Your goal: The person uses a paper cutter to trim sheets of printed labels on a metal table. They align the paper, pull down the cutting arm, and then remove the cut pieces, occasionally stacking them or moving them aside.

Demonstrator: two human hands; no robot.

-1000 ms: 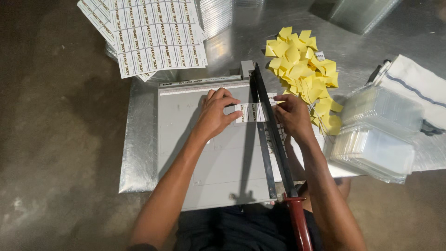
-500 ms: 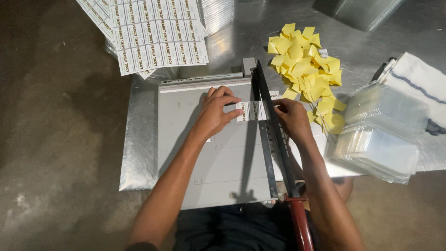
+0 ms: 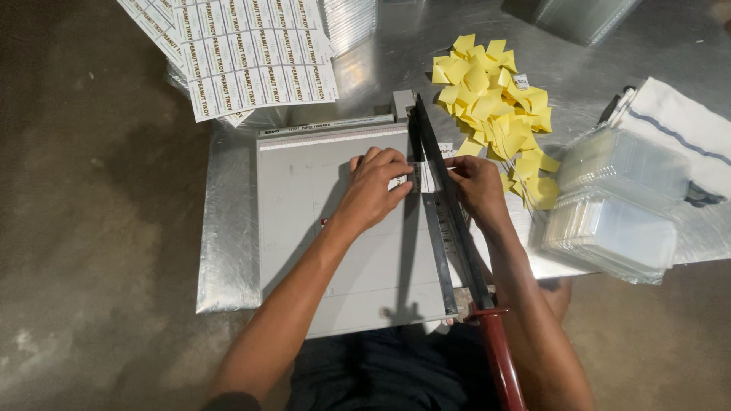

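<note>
Already many yellow slips (image 3: 495,91) lie beyond the right hand (image 3: 476,183); both hands' fingers pinch a label strip (image 3: 421,176) across the trimmer (image 3: 320,228), left hand (image 3: 377,190) pressing; uncut sheets (image 3: 244,61) remain.

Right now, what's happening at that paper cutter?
A person sits at a grey paper cutter on a metal sheet. The left hand presses a narrow label strip flat at the raised blade, while the right hand pinches its other end. Yellow paper scraps lie beyond, and uncut label sheets at top left.
</note>
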